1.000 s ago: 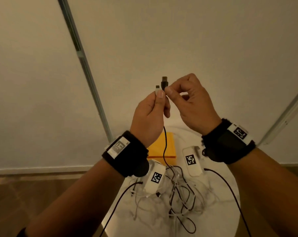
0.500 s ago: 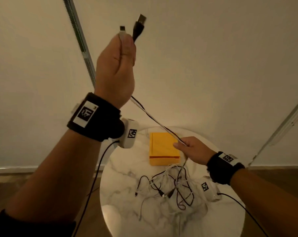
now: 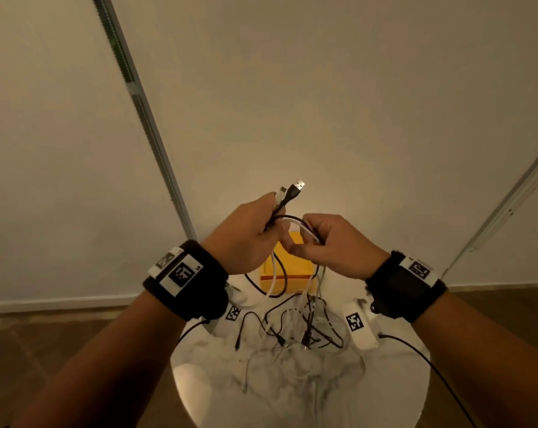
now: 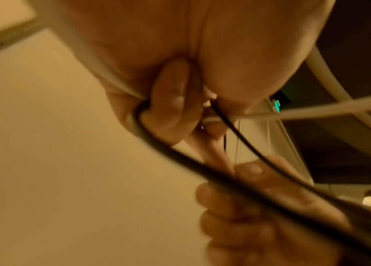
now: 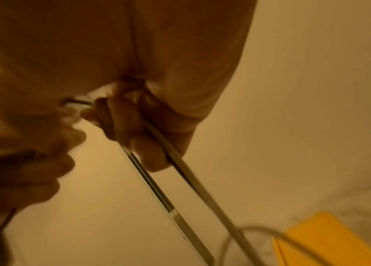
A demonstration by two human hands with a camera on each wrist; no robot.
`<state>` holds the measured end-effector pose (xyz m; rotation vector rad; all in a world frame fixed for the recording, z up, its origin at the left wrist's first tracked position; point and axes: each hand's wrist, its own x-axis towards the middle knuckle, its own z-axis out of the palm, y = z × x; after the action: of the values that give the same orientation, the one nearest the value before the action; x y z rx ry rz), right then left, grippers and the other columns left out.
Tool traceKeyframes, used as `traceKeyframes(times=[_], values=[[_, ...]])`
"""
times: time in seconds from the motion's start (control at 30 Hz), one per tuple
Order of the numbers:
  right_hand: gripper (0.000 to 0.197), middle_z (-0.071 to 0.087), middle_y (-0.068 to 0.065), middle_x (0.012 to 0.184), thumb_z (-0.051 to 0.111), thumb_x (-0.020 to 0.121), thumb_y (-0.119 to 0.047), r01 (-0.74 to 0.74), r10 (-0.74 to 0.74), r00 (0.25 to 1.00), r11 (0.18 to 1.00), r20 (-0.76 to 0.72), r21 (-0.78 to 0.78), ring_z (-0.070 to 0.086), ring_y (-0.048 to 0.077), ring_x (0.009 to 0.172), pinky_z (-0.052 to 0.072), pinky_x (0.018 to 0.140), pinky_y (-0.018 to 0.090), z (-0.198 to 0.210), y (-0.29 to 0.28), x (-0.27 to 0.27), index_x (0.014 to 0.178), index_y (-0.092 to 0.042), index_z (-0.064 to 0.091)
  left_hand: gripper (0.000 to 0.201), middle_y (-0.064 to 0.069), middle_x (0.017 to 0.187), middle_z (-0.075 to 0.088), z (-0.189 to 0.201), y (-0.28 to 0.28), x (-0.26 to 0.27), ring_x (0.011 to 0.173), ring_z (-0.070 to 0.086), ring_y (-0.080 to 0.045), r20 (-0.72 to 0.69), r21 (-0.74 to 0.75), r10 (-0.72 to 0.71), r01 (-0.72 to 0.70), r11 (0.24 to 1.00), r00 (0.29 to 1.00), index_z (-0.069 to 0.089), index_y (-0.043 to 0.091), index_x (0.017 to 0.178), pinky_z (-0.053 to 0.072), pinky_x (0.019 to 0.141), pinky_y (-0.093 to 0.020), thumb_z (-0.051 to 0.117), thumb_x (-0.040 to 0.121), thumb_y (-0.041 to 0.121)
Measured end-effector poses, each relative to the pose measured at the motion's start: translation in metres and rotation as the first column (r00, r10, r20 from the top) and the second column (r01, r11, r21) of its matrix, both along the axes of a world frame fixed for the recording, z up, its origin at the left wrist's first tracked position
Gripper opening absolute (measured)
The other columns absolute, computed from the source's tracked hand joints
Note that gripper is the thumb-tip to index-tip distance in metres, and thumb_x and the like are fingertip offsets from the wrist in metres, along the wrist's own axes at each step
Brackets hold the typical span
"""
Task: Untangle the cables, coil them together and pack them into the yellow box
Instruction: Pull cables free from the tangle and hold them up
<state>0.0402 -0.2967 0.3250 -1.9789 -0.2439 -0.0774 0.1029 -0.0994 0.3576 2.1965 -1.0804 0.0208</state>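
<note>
Left hand (image 3: 246, 239) was pinching the black cable (image 3: 284, 201) and white cable (image 3: 308, 233) just below their plugs, which poked up above the fingers. Right hand (image 3: 332, 245) gripped both right beside it, a short loop arching between. The rest hung down to the tangle (image 3: 295, 332) on the table (image 3: 385, 381), yellow box (image 3: 295, 267) sitting under the hands.

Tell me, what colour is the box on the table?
Yellow. The box shows best in the head view, behind the hands.
</note>
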Motion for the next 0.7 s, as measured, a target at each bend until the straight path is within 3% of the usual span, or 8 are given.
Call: traceKeyframes(times=[0.1, 0.17, 0.23, 0.33, 0.43, 0.53, 0.6, 0.7], values=[[0.051, 0.028, 0.011, 0.061, 0.076, 0.083, -0.038, 0.011, -0.001, 0.998, 0.988, -0.063, 0.155, 0.032, 0.024, 0.055, 0.035, 0.055, 0.035, -0.039, 0.001, -0.003, 0.064, -0.01, 0.038, 0.03, -0.007, 0.064, 0.053, 0.01, -0.003, -0.009, 0.056, 0.047, -0.011, -0.249, -0.322, -0.132, 0.047, 0.946, 0.959, 0.034, 0.018, 0.083, 0.039, 0.055, -0.019, 0.041, 0.102, -0.005], [0.054, 0.024, 0.009, 0.06, 0.071, 0.091, -0.039, 0.058, -0.051, 0.997, 0.992, -0.061, 0.114, 0.03, 0.021, 0.054, 0.035, 0.056, 0.033, -0.076, 0.002, -0.009, 0.061, -0.015, 0.033, 0.03, -0.007, 0.062, 0.041, 0.023, -0.003, -0.011, 0.051, 0.039, -0.009, -0.459, -0.622, -0.276, -0.084, 0.778, 0.844, 0.034, 0.017, 0.085, 0.035, 0.046, -0.015, 0.038, 0.097, -0.011], [0.055, 0.02, 0.006, 0.06, 0.067, 0.096, -0.034, 0.101, -0.098, 0.989, 0.995, -0.108, 0.023, 0.026, 0.016, 0.053, 0.035, 0.059, 0.027, -0.117, -0.003, -0.017, 0.062, -0.016, 0.029, 0.022, -0.002, 0.06, 0.041, 0.041, 0.004, -0.008, 0.051, 0.031, -0.011, -0.517, -0.768, -0.413, -0.193, 0.611, 0.75, 0.036, 0.019, 0.086, 0.026, 0.039, -0.017, 0.042, 0.09, -0.003], [0.055, 0.026, -0.007, 0.055, 0.067, 0.095, -0.04, 0.149, -0.187, 0.955, 0.974, -0.229, -0.172, 0.029, 0.006, 0.048, 0.03, 0.057, 0.023, -0.17, -0.012, -0.032, 0.061, -0.02, 0.029, 0.019, 0.001, 0.063, 0.042, 0.062, 0.014, 0.0, 0.05, 0.032, -0.008, -0.475, -0.845, -0.52, -0.204, 0.494, 0.71, 0.038, 0.02, 0.086, 0.025, 0.038, -0.018, 0.04, 0.093, 0.003], [0.054, 0.031, -0.007, 0.055, 0.064, 0.096, -0.044, 0.161, -0.244, 0.93, 0.943, -0.277, -0.291, 0.034, 0.006, 0.047, 0.027, 0.055, 0.023, -0.203, -0.018, -0.039, 0.06, -0.022, 0.03, 0.018, 0.002, 0.063, 0.045, 0.067, 0.014, 0.001, 0.049, 0.036, -0.007, -0.453, -0.853, -0.502, -0.195, 0.484, 0.736, 0.039, 0.019, 0.086, 0.027, 0.038, -0.018, 0.04, 0.093, 0.002], [0.053, 0.043, 0.0, 0.06, 0.061, 0.094, -0.055, 0.144, -0.264, 0.911, 0.923, -0.316, -0.356, 0.043, 0.012, 0.055, 0.035, 0.058, 0.031, -0.219, -0.024, -0.036, 0.061, -0.02, 0.038, 0.018, 0.001, 0.063, 0.046, 0.062, 0.01, -0.001, 0.049, 0.04, -0.006, -0.463, -0.863, -0.502, -0.242, 0.443, 0.731, 0.039, 0.019, 0.087, 0.032, 0.037, -0.017, 0.04, 0.093, 0.003], [0.051, 0.051, -0.001, 0.061, 0.061, 0.093, -0.057, 0.146, -0.284, 0.897, 0.915, -0.34, -0.377, 0.052, 0.015, 0.058, 0.041, 0.061, 0.03, -0.224, -0.03, -0.035, 0.058, -0.024, 0.043, 0.017, 0.001, 0.064, 0.046, 0.061, 0.01, -0.002, 0.05, 0.041, -0.007, -0.454, -0.879, -0.506, -0.278, 0.387, 0.733, 0.039, 0.019, 0.086, 0.033, 0.038, -0.018, 0.041, 0.093, 0.004], [0.037, 0.065, -0.001, 0.073, 0.062, 0.095, -0.049, 0.144, -0.295, 0.893, 0.903, -0.341, -0.404, 0.063, 0.013, 0.07, 0.049, 0.067, 0.028, -0.232, -0.038, -0.041, 0.066, -0.028, 0.057, 0.021, 0.003, 0.065, 0.046, 0.066, 0.015, 0.0, 0.05, 0.038, -0.007, -0.402, -0.913, -0.479, -0.301, 0.275, 0.78, 0.039, 0.021, 0.085, 0.023, 0.043, -0.022, 0.04, 0.095, 0.002]])
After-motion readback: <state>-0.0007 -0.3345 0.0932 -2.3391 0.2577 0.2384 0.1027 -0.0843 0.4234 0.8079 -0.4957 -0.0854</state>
